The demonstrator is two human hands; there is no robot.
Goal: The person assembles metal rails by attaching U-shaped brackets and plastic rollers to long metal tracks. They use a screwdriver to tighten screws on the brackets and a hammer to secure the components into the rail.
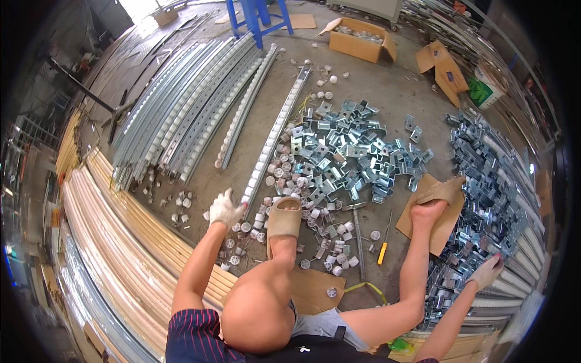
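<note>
My left hand [226,209], in a white glove, is by the near end of a long metal roller track [270,142] fitted with white wheels. Its fingers are spread, and one reddish fingertip meets or nearly meets the track's end. Out to the right, my gloved right hand [485,273] reaches to the edge of a heap of shiny metal brackets [478,181], beside stacked rails [526,266]. Its fingers are drawn together; anything in them is too small to make out. Loose white wheels [327,251] lie around my sandalled left foot [284,221].
Another bracket pile [351,145] lies ahead. A hammer [358,233] and a yellow-handled screwdriver [382,253] lie between my feet. Bundled tracks [187,103] are at far left, long wrapped bars [127,224] at near left. Beyond stand a blue stool [257,21] and a cardboard box [357,45].
</note>
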